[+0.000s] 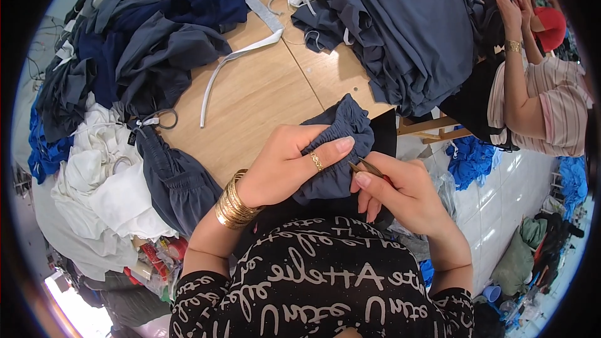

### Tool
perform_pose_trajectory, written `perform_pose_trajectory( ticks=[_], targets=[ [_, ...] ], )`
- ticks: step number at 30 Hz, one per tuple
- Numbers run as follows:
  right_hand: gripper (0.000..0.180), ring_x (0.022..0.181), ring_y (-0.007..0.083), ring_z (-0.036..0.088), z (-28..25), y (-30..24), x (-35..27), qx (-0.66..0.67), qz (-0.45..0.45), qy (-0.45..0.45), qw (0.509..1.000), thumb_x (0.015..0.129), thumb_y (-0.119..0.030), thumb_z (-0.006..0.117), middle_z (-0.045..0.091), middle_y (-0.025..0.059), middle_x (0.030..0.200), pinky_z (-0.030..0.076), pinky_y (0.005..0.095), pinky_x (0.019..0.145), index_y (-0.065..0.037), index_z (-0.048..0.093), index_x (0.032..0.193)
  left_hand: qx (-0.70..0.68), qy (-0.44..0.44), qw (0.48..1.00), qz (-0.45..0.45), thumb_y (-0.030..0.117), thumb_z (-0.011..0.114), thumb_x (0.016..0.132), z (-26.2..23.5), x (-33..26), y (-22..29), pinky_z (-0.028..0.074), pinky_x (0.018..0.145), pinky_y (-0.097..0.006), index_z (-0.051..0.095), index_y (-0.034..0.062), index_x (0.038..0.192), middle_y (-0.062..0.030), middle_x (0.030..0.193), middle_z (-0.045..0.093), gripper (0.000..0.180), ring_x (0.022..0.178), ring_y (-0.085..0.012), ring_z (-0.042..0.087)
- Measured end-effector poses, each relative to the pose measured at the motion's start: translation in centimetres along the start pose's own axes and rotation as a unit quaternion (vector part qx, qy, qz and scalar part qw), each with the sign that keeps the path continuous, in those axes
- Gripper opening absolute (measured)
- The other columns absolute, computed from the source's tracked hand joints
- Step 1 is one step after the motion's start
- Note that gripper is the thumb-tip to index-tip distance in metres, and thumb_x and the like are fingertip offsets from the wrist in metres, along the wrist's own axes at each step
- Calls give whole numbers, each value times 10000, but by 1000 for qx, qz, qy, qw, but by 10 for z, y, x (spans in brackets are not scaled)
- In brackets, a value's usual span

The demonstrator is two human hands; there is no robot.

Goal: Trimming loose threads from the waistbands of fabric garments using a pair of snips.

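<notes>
My left hand [282,166] is closed on a dark blue-grey garment [345,120] with a gathered elastic edge, its thumb pressing on top of the gathers. The cloth hangs at the table's near edge, just in front of my body. In my right hand [404,189] is a small pair of thread snips [368,167], pinched between thumb and fingers. Their pointed metal tips touch or nearly touch the gathered cloth beside my left thumb. A bit of red shows on the snips under my fingers; the rest of the handle is hidden.
Dark garments [169,50] heap at the far left of the wooden table [250,109], above white cloth [113,175]. A large blue-grey pile [400,31] stands far right. A white strip [235,56] lies between. A co-worker [532,97] stands at right; blue cloth [469,159] lies on the floor.
</notes>
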State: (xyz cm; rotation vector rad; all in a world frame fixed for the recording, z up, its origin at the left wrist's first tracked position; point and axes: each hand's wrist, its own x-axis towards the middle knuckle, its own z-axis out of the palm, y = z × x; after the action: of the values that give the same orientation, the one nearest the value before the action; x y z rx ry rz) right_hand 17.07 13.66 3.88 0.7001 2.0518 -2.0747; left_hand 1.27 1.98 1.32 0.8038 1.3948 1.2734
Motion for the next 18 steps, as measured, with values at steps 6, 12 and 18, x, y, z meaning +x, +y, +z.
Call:
perform_pose_trajectory(
  ticks=[6, 12, 18],
  targets=[
    [224, 489, 112, 575, -3, 6, 3, 182, 39, -41, 982, 926, -166, 475, 569, 57, 579, 447, 197, 448, 19, 526, 809, 7, -6, 1000, 3, 218, 540, 910, 0, -1, 2, 436, 627, -220, 598, -43, 869, -16, 709, 588, 270, 680, -42, 477],
    [236, 486, 101, 561, -6, 11, 7, 264, 39, -89, 960, 925, -165, 481, 564, 65, 574, 436, 184, 437, 27, 548, 804, 26, -1, 999, 29, 222, 547, 903, -1, 0, -1, 432, 611, -229, 594, -39, 868, -30, 677, 578, 268, 652, -49, 461],
    [215, 468, 50, 493, -6, 5, 5, 60, 38, -6, 997, 869, -198, 589, 547, 9, 564, 374, 175, 431, -14, 576, 758, 123, -2, 992, 22, 284, 543, 892, 1, 3, -4, 406, 549, -275, 577, -14, 821, -118, 612, 520, 309, 548, -152, 432]
  ],
)
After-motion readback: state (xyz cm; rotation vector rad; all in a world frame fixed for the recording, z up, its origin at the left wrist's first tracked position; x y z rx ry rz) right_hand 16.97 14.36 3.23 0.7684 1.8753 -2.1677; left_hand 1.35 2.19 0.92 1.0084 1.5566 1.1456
